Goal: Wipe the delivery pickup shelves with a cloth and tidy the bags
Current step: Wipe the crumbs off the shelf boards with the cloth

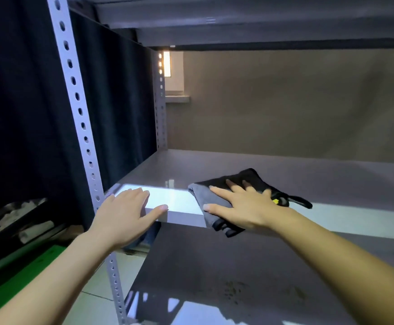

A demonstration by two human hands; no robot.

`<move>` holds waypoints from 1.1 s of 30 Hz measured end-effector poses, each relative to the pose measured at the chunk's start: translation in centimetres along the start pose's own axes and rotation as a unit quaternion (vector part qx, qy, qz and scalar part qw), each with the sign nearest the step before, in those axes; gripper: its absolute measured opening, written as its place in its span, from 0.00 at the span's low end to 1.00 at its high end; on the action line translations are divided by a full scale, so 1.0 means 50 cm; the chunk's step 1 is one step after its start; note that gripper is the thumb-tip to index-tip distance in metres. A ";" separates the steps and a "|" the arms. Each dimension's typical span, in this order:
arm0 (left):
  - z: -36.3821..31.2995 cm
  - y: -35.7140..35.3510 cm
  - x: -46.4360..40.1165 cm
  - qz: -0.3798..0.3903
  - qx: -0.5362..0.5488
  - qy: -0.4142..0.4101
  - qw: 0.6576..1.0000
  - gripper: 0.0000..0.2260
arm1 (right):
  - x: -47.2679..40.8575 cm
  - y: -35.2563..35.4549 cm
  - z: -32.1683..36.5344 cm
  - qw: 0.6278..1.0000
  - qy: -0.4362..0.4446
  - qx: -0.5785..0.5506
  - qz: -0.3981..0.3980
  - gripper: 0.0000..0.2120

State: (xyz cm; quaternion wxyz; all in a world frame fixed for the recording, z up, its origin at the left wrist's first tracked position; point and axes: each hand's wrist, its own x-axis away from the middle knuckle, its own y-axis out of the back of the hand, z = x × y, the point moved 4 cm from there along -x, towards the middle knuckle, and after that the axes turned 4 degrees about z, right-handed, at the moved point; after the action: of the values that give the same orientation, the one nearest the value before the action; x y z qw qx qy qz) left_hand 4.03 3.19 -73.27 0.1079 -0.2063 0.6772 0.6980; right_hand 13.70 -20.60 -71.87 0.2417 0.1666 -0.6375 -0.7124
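A grey metal shelf (214,165) runs across the middle of the head view, its front left corner brightly lit. A dark grey and black cloth (240,181) lies on it near the front edge, one corner hanging over the lip. My right hand (242,207) lies flat on the cloth with fingers spread, pressing it down. My left hand (125,212) rests flat on the shelf's front left corner, fingers straight, thumb along the front edge. No bags are in view.
A perforated grey upright post (78,109) stands at the front left, another (160,109) at the back. A lower shelf (226,273) sits below, an upper shelf (238,24) above. Dark curtain (22,102) hangs at left; a beige wall (296,102) is behind.
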 end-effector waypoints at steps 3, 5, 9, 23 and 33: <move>-0.006 -0.004 0.004 -0.005 -0.023 0.007 1.000 0.23 | -0.032 -0.008 0.067 0.999 0.040 0.011 0.018 0.37; -0.014 -0.008 0.005 -0.009 -0.021 0.013 1.000 0.24 | -0.032 -0.013 0.075 0.998 0.058 0.019 0.019 0.37; -0.059 -0.012 -0.001 -0.021 0.008 -0.020 1.000 0.24 | 0.014 -0.012 0.010 0.995 0.097 0.034 -0.009 0.36; -0.352 -0.018 -0.025 0.071 0.026 -0.113 0.991 0.41 | 0.236 0.023 -0.391 0.998 -0.007 0.038 -0.047 0.35; -0.579 -0.024 -0.050 0.114 0.057 -0.181 0.975 0.39 | 0.347 0.051 -0.619 0.988 -0.147 0.001 -0.053 0.43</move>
State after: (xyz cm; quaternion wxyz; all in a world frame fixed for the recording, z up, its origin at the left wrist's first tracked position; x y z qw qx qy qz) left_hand 10.86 -25.08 -73.23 0.1601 0.0090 0.7042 0.6916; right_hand 16.57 -56.07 -72.21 0.1070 0.0941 -0.6574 -0.7400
